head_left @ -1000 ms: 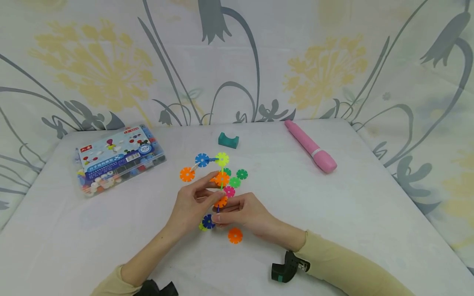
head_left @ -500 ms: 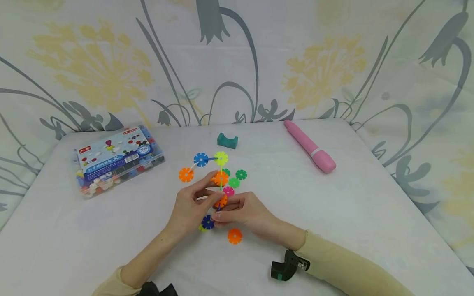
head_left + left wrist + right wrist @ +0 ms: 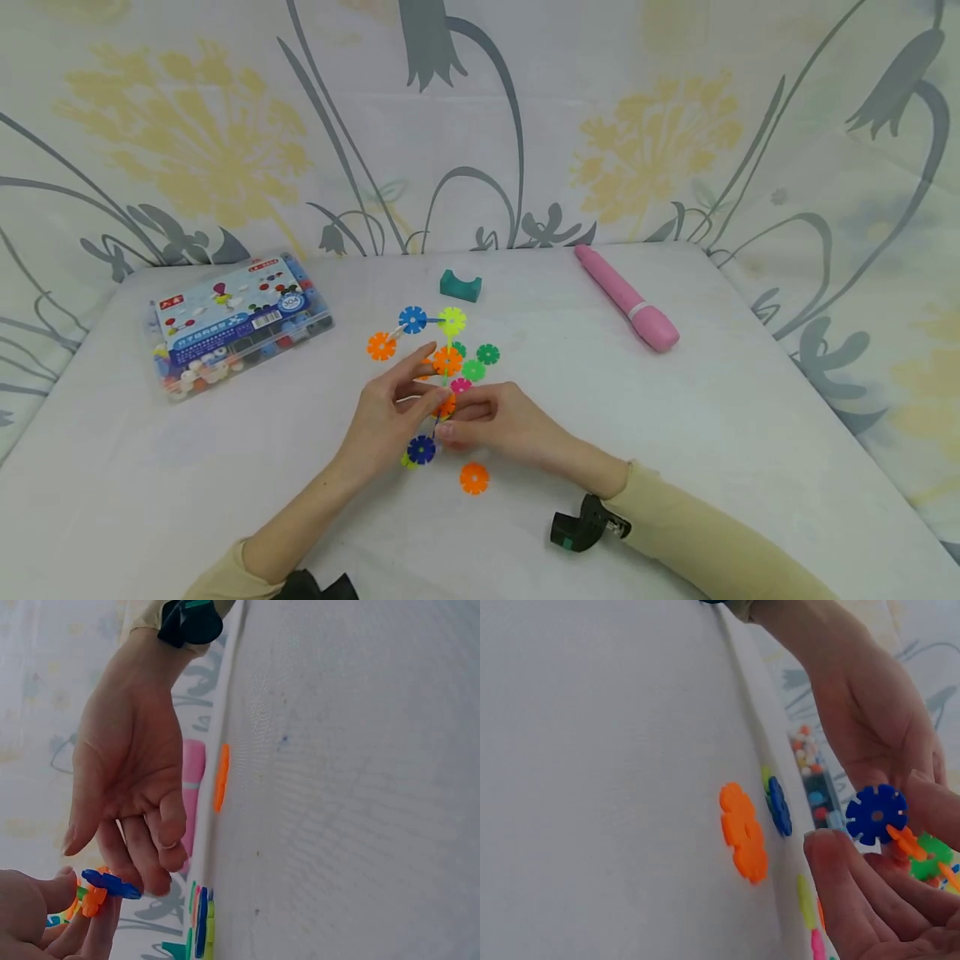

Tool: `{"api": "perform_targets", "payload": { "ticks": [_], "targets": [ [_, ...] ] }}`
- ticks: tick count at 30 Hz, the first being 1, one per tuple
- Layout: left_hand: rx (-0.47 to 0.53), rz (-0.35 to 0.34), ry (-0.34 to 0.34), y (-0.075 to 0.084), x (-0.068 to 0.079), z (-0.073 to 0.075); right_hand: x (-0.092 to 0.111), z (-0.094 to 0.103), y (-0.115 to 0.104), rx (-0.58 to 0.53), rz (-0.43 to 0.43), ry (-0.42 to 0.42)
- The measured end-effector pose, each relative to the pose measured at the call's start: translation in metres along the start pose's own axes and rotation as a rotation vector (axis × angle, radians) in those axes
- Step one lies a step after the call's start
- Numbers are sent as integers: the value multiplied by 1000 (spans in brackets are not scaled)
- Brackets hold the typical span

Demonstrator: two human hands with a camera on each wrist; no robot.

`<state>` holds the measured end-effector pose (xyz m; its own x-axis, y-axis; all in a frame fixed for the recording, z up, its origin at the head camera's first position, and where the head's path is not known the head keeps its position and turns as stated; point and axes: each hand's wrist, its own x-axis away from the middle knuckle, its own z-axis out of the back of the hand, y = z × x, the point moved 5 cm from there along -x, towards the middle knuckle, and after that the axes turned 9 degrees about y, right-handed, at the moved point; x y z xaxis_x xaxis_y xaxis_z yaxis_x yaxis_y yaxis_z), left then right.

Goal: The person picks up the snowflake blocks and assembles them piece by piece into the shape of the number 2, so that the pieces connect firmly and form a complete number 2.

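Note:
My left hand [image 3: 386,412] pinches an orange notched snowflake disc [image 3: 446,407] in a linked chain of such discs. Beyond the fingers the chain carries another orange disc [image 3: 447,361], a yellow disc [image 3: 452,321], a blue disc [image 3: 412,319] and an orange end disc [image 3: 381,347]. At the near end a dark blue disc [image 3: 877,815] is slotted into the orange one. My right hand [image 3: 513,421] is right beside it, thumb and fingers apart and loosely bent, as the left wrist view shows. On the table close below lie a loose dark blue disc [image 3: 422,450] and an orange disc [image 3: 474,478].
Loose green discs [image 3: 487,354] and a pink disc [image 3: 461,386] lie behind the hands. Farther back stand a teal notched block [image 3: 461,287], a clear box of small parts [image 3: 243,321] at left and a pink stick-shaped object [image 3: 628,297] at right.
My right hand's thumb and fingers have come off the near dark blue disc and shifted slightly right. The chain's far end has swung a little to the right in the left hand.

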<state>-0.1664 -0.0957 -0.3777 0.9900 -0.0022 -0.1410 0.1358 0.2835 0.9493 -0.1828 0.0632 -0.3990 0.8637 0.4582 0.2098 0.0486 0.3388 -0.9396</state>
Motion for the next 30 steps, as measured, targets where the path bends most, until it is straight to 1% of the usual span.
{"api": "perform_targets", "payload": {
  "ticks": [1,4,9,12,18,20,25,30],
  "targets": [
    [-1,2,3,0,0,0,-1,3,-1,13,9,11],
    [17,1,3,0,0,0,-1,12,-5,6,29,62],
    [50,7,-14,0,0,-2,-2,26,-11,-81,72,192],
    [53,1,-40,0,0,-4,-2,30,-13,-130,103,236],
    [58,-31,-121,0,2,-9,-2,30,-13,-118,115,236],
    [64,-25,-135,-1,3,-10,-2,30,-13,-111,114,232],
    [85,-28,-173,2,3,-11,-2,32,-12,-159,115,229],
    [121,-45,-244,3,4,-12,-3,34,-11,-190,115,242]
  ]
}}
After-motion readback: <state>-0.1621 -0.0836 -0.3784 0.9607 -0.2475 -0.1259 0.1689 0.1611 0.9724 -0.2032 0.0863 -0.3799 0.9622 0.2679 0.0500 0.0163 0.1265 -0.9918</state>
